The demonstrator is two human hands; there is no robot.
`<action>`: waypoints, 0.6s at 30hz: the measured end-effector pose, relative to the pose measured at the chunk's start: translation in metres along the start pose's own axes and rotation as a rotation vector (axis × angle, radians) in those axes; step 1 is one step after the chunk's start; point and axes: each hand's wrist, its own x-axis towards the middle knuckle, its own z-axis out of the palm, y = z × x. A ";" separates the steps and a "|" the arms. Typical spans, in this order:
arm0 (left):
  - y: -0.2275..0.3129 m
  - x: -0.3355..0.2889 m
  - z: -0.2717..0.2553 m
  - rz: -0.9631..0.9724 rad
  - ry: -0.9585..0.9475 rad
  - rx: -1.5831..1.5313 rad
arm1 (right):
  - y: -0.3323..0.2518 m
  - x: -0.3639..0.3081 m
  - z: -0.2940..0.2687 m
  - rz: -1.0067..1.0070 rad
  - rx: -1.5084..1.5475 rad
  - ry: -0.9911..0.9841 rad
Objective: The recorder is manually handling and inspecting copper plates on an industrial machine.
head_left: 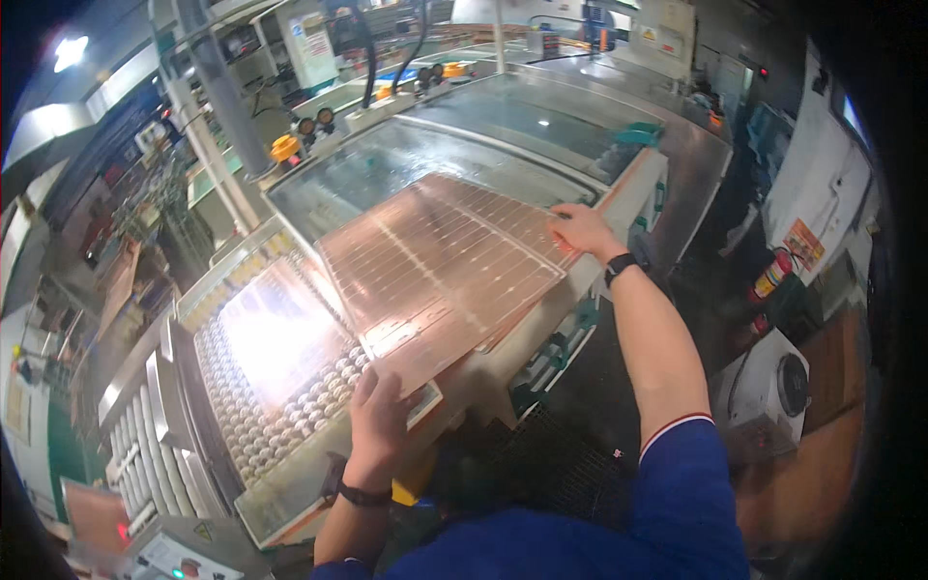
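A large copper-coloured panel (pixel 435 256) with a grid of pale lines lies tilted in front of me, over the machine's glass-topped section. My left hand (pixel 379 411) is closed on its near left corner, the thumb pointing up along the edge. At the far right corner, my right hand (pixel 583 230) grips the panel with the fingers curled at the edge. A strip of another copper-coloured sheet shows under the near right edge. To the left, a shiny panel (pixel 275 324) lies on the conveyor's rows of small wheels (pixel 319 398), mostly washed out by glare.
Wet glass covers (pixel 541 111) stretch behind the panel. Orange knobs (pixel 284 148) and black hoses stand along the far side. Metal rollers (pixel 155 445) lie at the far left. On the right are a fire extinguisher (pixel 771 275) and a white box-shaped unit (pixel 768 391) on the floor.
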 end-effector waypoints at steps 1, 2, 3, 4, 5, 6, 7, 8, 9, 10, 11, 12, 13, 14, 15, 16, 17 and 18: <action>0.010 -0.002 0.010 -0.001 0.022 -0.002 | 0.006 0.003 0.003 -0.006 -0.003 -0.022; 0.023 -0.004 0.021 -0.104 0.036 -0.050 | 0.012 0.006 0.003 -0.021 -0.019 0.023; 0.033 -0.006 0.028 -0.203 0.055 -0.100 | 0.018 0.009 0.003 -0.041 -0.032 0.064; 0.031 -0.006 0.025 -0.243 0.080 -0.160 | 0.022 0.011 0.003 -0.036 0.015 0.041; 0.028 -0.005 0.022 -0.232 0.114 -0.166 | 0.025 0.013 0.003 -0.032 0.063 0.015; 0.025 -0.005 0.019 -0.240 0.088 -0.162 | 0.026 0.014 0.004 -0.025 0.058 0.039; 0.022 -0.004 0.018 -0.252 0.058 -0.160 | 0.028 0.012 0.003 -0.014 0.051 0.067; 0.024 -0.005 0.018 -0.243 0.041 -0.125 | 0.026 0.011 0.002 0.006 0.096 0.051; 0.023 -0.004 0.017 -0.289 0.058 -0.164 | 0.022 0.009 0.002 0.026 0.141 0.034; 0.016 0.000 0.010 -0.270 0.038 -0.156 | 0.019 0.008 0.001 0.003 0.119 0.039; 0.010 0.003 0.004 -0.252 0.016 -0.147 | 0.016 0.008 0.003 -0.020 0.099 0.045; 0.009 0.003 0.002 -0.246 0.040 -0.151 | 0.017 0.009 0.003 -0.031 0.098 0.023; 0.008 0.004 0.001 -0.249 0.008 -0.179 | 0.019 0.010 0.003 -0.006 0.151 0.022; 0.007 0.004 0.000 -0.252 -0.026 -0.207 | 0.021 0.012 0.004 0.020 0.203 0.021; 0.007 0.005 0.000 -0.249 -0.014 -0.212 | 0.023 0.012 0.003 0.015 0.199 0.010; 0.010 0.004 0.000 -0.278 -0.010 -0.201 | 0.025 0.013 0.003 -0.001 0.142 0.042; 0.013 0.002 0.001 -0.308 -0.007 -0.190 | 0.026 0.014 0.003 -0.017 0.086 0.077; 0.014 0.002 0.002 -0.321 0.005 -0.225 | 0.025 0.016 0.004 -0.041 0.063 0.070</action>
